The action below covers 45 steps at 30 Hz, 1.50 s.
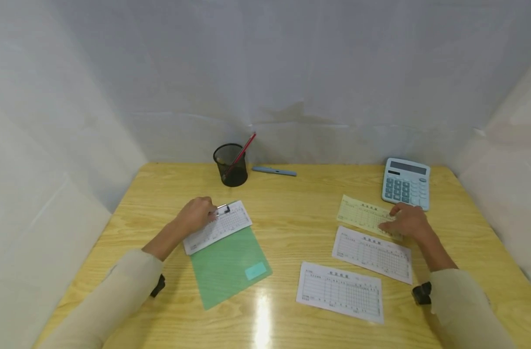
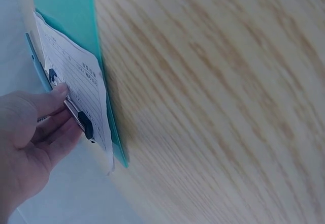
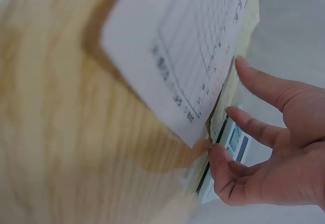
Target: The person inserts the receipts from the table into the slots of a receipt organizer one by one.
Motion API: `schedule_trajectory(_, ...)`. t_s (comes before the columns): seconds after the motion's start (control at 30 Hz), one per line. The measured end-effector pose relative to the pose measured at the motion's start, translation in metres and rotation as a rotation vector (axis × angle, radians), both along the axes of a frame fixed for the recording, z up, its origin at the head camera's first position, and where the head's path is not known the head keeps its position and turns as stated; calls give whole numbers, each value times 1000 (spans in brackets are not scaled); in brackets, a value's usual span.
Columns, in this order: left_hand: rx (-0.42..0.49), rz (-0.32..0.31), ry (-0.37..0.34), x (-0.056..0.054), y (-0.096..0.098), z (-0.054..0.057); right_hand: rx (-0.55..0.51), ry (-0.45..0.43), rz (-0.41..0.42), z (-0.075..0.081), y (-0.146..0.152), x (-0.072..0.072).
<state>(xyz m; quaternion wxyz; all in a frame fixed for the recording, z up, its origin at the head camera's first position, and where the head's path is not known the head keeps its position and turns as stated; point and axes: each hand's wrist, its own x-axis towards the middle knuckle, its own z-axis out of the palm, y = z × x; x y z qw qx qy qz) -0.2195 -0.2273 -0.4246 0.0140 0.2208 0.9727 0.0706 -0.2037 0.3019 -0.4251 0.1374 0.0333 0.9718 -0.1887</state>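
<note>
My left hand [image 1: 197,214] pinches the metal clip [image 1: 222,210] of a green clipboard [image 1: 228,266], thumb on one side and fingers on the other. Black tips cap the clip [image 2: 85,125] in the left wrist view. Under it lies a white printed form [image 1: 224,225], across the board's top. At the right, my right hand [image 1: 407,220] touches a yellow printed form [image 1: 363,214] with thumb and fingers spread apart. In the right wrist view, the fingertips [image 3: 231,111] meet the form's edge. Two white forms lie nearer, one [image 1: 372,254] beside the yellow form and another [image 1: 340,292] closer to the front.
A black mesh pen cup [image 1: 234,175] holding a red pencil [image 1: 243,150] stands at the back. Right of it lies a blue pen [image 1: 274,171]. A light blue calculator [image 1: 406,183] sits just beyond my right hand. Pale sheeting [image 1: 291,72] rises behind the wooden table [image 1: 291,203].
</note>
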Motion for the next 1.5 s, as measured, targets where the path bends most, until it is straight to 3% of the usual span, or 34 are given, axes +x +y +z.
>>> schedule_trajectory(0.6,6,-5,31,-1,0,-3,25,78,76,6,-9,-3)
schedule_trajectory(0.83,2,-4,33,-1,-1,-3,-61,75,19,6,-8,0)
schedule_trajectory(1.1,15,-2,26,0,0,-2,-126,86,51,9,-13,-1)
schedule_trajectory(1.5,4,-3,28,0,0,-2,-370,166,18,17,-41,-2)
